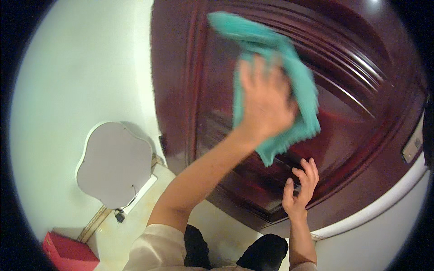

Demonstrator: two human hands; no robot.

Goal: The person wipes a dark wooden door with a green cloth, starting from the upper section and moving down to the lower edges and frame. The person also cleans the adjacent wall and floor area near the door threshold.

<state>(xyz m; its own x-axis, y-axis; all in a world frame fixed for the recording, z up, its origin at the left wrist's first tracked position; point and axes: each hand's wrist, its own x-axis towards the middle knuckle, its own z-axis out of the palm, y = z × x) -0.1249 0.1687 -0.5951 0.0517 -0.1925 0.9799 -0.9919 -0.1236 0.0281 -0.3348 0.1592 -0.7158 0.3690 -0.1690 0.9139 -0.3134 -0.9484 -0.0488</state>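
Against a dark reddish-brown panelled door (212, 90), my left hand (266, 99) presses a teal cloth (305, 90). Its fingers lie over the cloth, blurred by motion, and the cloth spreads out above, to the right of and below the hand. Lower and to the right, my right hand (302, 187) is held close to the door's lower panel with fingers apart and slightly bent. Nothing is in it. Whether its fingertips touch the door I cannot tell.
A grey, wavy-edged mirror-like panel (115, 165) with a white rim stands by the pale wall (81, 81) on the left. Beside it lies a black plug (119, 216) on a cord. A red box (70, 254) sits at lower left. A metal plate (412, 149) is on the door's right edge.
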